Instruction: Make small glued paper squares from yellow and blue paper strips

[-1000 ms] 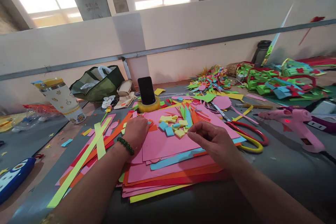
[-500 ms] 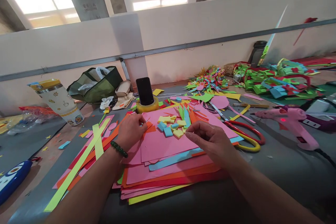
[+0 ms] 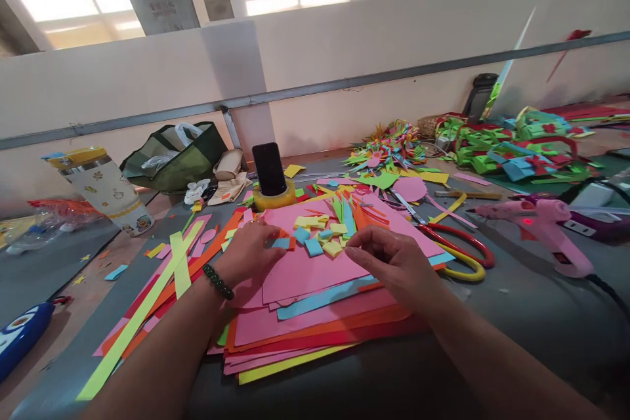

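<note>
My left hand [image 3: 252, 251], with a green bead bracelet [image 3: 218, 282] at the wrist, reaches over the left side of the pink paper sheets [image 3: 305, 282]. Its fingers are stretched out and apart. A small blue paper piece [image 3: 281, 243] lies by its fingertips, on orange scraps [image 3: 292, 245]. My right hand [image 3: 394, 262] hovers at the right of the sheets, thumb and forefinger pinched together; whatever is between them is hidden. Between both hands sits a loose heap of small yellow and blue paper pieces [image 3: 322, 235]. Cut strips with fringed ends [image 3: 348, 213] lie just behind.
Scissors [image 3: 457, 243] with red and yellow handles and a pink glue gun [image 3: 541, 223] lie to the right. A phone [image 3: 269, 169] leans upright on a tape roll [image 3: 275, 197]. Pale yellow strips [image 3: 147, 302] and a patterned tumbler [image 3: 105, 190] are at left.
My left hand has loosened from a closed shape, its fingers reaching further right. The blue piece now shows beside its fingertips. My right hand has stayed pinched in nearly the same place.
</note>
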`<state>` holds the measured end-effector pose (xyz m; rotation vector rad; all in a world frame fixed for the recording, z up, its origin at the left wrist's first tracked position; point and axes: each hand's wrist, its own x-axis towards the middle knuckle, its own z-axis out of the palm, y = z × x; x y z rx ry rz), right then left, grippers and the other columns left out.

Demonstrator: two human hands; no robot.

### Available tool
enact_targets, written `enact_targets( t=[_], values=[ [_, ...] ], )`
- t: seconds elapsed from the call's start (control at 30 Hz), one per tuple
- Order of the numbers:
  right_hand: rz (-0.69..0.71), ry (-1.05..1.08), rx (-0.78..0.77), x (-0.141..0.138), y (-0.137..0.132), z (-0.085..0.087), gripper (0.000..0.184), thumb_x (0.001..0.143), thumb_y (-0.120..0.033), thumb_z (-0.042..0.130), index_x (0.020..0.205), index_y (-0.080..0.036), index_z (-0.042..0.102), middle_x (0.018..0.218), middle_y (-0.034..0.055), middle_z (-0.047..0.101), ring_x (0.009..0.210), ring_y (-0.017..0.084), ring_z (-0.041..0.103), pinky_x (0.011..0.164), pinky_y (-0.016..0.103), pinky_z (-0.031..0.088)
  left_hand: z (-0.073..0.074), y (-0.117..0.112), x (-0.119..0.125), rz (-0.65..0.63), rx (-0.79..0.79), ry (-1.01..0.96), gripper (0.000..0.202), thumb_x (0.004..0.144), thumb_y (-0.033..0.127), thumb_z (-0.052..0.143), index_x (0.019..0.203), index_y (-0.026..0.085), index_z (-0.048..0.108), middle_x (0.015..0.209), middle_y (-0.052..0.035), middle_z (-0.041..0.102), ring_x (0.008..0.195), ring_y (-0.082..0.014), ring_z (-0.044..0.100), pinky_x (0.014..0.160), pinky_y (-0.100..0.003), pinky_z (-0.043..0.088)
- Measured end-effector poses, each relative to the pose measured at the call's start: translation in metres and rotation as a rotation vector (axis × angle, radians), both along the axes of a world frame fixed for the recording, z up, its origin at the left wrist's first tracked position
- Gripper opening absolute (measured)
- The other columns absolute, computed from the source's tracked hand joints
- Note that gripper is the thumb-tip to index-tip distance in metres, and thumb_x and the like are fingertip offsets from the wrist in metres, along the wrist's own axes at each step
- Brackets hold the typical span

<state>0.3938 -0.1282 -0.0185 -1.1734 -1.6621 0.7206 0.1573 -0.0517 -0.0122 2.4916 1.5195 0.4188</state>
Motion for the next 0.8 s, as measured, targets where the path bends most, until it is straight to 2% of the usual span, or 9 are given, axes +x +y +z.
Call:
enact_targets(
  t=[0.1,0.23,0.37,0.43,0.5,0.6,0.67,0.73,0.8],
  values=[
    [0.007,0.001,0.003,0.0,0.0,0.0,0.026,0.08,-0.043,0.059,0.074,-0.017,0.06,0.056,-0.0032,0.045,0.049,0.007,0.034,0.042,0.021,0.028,-0.003,0.006,-0.002,-0.006,-0.016,0.01,0.027,0.077,0.04,0.058,0.09,0.018,0.066,0.092,-0.0063,0.066,0.084,-0.0211,0.057,0.07,-0.03,0.042],
    [0.005,-0.001,-0.002,-0.001,0.0,-0.001,0.023,0.081,-0.04,0.059,0.075,-0.017,0.06,0.058,-0.0032,0.046,0.049,0.007,0.035,0.043,0.021,0.029,-0.005,0.01,-0.002,0.074,-0.055,-0.119,0.018,0.071,0.035,0.062,0.073,0.017,0.062,0.072,-0.0013,0.063,0.065,-0.0154,0.054,0.055,-0.026,0.038],
    [0.008,-0.001,-0.002,0.0,0.0,-0.001,0.022,0.081,-0.039,0.059,0.076,-0.017,0.06,0.057,-0.0035,0.046,0.049,0.007,0.035,0.043,0.021,0.028,-0.007,0.012,-0.004,0.148,-0.148,-0.285,0.027,0.073,0.043,0.059,0.067,0.017,0.065,0.056,0.0011,0.059,0.053,-0.0131,0.05,0.048,-0.025,0.034],
    [0.01,-0.009,-0.002,0.0,-0.001,-0.001,0.022,0.081,-0.039,0.059,0.075,-0.017,0.06,0.057,-0.0033,0.046,0.049,0.007,0.035,0.043,0.021,0.028,-0.007,0.015,-0.008,0.131,-0.133,-0.303,0.031,0.076,0.045,0.056,0.068,0.018,0.068,0.057,0.0006,0.059,0.055,-0.0138,0.051,0.051,-0.026,0.036],
    [0.011,-0.015,-0.002,0.001,0.0,0.0,0.023,0.081,-0.039,0.059,0.075,-0.017,0.06,0.057,-0.0034,0.045,0.049,0.007,0.035,0.044,0.021,0.028,-0.004,0.017,-0.013,0.068,-0.075,-0.292,0.035,0.08,0.043,0.051,0.061,0.018,0.066,0.06,-0.0003,0.059,0.062,-0.0147,0.053,0.058,-0.027,0.04],
    [0.008,-0.007,-0.001,0.002,0.001,-0.002,0.023,0.081,-0.039,0.059,0.076,-0.017,0.06,0.057,-0.004,0.044,0.049,0.008,0.035,0.044,0.021,0.028,0.005,0.016,-0.019,0.031,0.038,-0.33,0.04,0.082,0.041,0.049,0.054,0.017,0.063,0.066,-0.0022,0.059,0.07,-0.016,0.053,0.067,-0.029,0.042],
    [-0.001,0.008,0.007,0.002,0.002,-0.004,0.023,0.082,-0.039,0.059,0.077,-0.017,0.059,0.057,-0.0043,0.043,0.049,0.008,0.034,0.044,0.022,0.028,0.012,0.01,-0.02,0.07,0.071,-0.423,0.032,0.08,0.04,0.053,0.063,0.017,0.068,0.07,-0.0024,0.06,0.07,-0.0159,0.053,0.067,-0.029,0.042],
    [-0.007,0.027,0.022,0.002,0.002,-0.005,0.022,0.083,-0.039,0.058,0.08,-0.018,0.058,0.06,-0.0036,0.046,0.051,0.008,0.037,0.046,0.022,0.03,0.017,0.001,-0.015,0.075,0.067,-0.535,0.026,0.077,0.039,0.06,0.085,0.017,0.071,0.071,-0.0007,0.059,0.067,-0.0143,0.052,0.063,-0.027,0.042],
    [-0.009,0.044,0.042,0.0,0.002,-0.005,0.021,0.084,-0.039,0.057,0.088,-0.018,0.058,0.067,-0.0017,0.052,0.057,0.01,0.043,0.05,0.022,0.035,0.018,-0.011,-0.004,0.002,-0.004,-0.615,0.042,0.073,0.037,0.066,0.111,0.019,0.064,0.069,0.0023,0.057,0.063,-0.012,0.05,0.06,-0.025,0.042]
  ],
)
